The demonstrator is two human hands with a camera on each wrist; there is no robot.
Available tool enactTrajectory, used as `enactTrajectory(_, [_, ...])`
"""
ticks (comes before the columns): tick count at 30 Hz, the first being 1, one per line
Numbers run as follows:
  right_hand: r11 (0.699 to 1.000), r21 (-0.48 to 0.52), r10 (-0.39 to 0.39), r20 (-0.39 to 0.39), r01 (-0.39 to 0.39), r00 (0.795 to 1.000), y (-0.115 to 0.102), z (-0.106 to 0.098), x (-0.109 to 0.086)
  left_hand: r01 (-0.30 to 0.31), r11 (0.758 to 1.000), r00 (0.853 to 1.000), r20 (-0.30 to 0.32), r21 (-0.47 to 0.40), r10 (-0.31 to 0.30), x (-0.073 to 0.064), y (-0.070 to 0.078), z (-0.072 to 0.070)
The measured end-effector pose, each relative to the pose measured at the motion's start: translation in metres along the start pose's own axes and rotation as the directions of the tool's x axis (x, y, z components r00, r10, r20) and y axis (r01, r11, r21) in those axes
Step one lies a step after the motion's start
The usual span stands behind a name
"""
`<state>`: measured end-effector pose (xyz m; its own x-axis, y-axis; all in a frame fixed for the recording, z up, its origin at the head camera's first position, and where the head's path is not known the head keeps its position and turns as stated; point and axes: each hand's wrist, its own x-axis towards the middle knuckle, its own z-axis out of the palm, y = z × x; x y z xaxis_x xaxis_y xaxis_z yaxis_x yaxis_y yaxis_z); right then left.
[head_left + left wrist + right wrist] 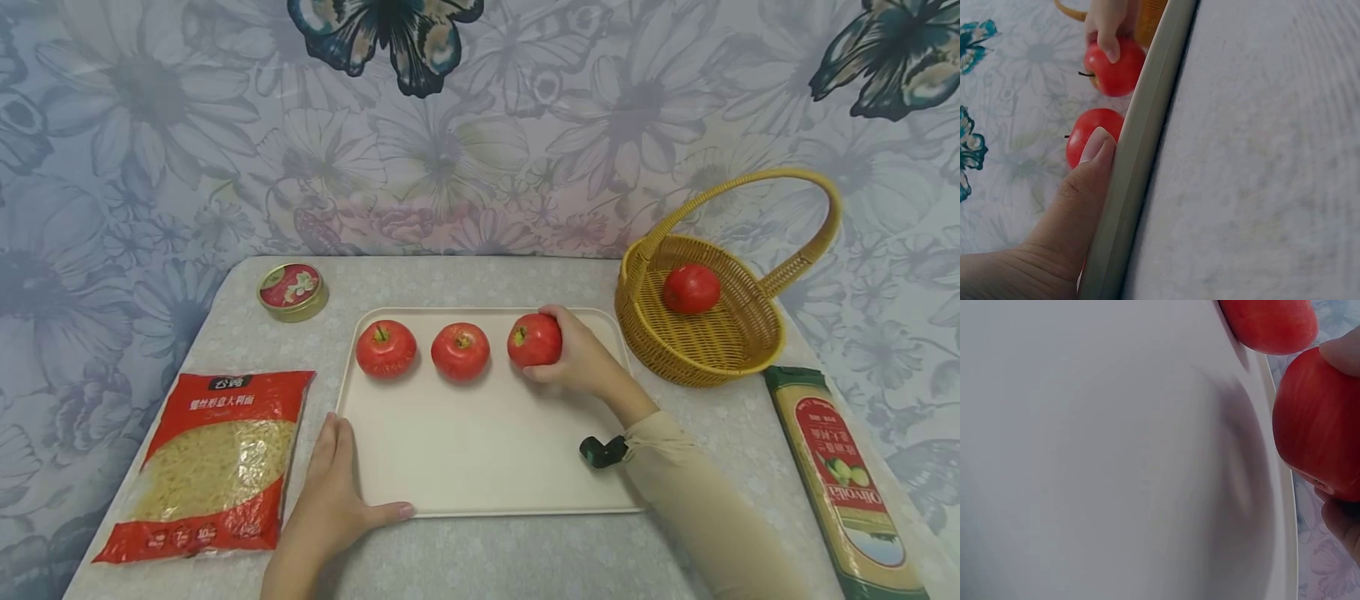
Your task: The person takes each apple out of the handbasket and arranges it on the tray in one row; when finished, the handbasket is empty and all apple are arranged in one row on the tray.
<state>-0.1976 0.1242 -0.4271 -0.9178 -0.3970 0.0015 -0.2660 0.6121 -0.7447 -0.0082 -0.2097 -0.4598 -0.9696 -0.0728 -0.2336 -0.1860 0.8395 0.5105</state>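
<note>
My right hand [579,358] is curled round a glossy red apple [534,340], thumb on the near side and fingers on the far side, which leaves the stem end free of my palm; it looks like a secure hold for a round, smooth thing. This apple is over the right part of a cream rectangular tray [480,450], near its far edge. Whether it touches the tray I cannot tell for certain. Well apart from that hand, my left hand [332,493] lies with straight fingers along the tray's left edge and thumb out at the near edge, probably to steady it.

A red apple at the far left [386,348] and a red apple in the middle [460,352] form a spaced row with mine, perhaps to keep them from knocking together. The yellow woven basket with a tall handle [660,358], another red apple [692,289] inside, stands just beside the tray, handy for my right side.

The pale grey tabletop [525,562] has a faint mottled pattern. Behind it hangs a lavender-grey floral backdrop [450,175] with dark teal butterflies.
</note>
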Motion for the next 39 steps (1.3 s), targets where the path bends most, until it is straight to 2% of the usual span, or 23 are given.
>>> enactTrajectory(10, [0.999, -0.052, -0.003, 0.005, 0.004, 1.000, 0.0020, 0.0049, 0.0040, 0.002, 1.000, 1.000, -0.001, 0.002, -0.002, 0.0001, 0.0020, -0.0008])
enactTrajectory(22, [0.998, -0.006, 0.063, 0.050, -0.063, 0.997, 0.0032, 0.0061, 0.0053, -0.006, 1.000, 1.000, -0.008, 0.000, 0.006, -0.0003, 0.0020, -0.0009])
enactTrajectory(35, [0.985, 0.063, 0.150, 0.140, -0.160, 0.979, 0.0099, 0.0028, 0.0007, -0.002, 1.000, 1.000, 0.002, 0.015, 0.002, -0.0014, 0.0014, -0.0021])
enactTrajectory(39, [0.984, 0.076, 0.151, 0.152, -0.164, 0.977, 0.0100, 0.0040, -0.0004, -0.006, 1.000, 1.000, 0.001, 0.012, 0.005, -0.0013, 0.0008, -0.0013])
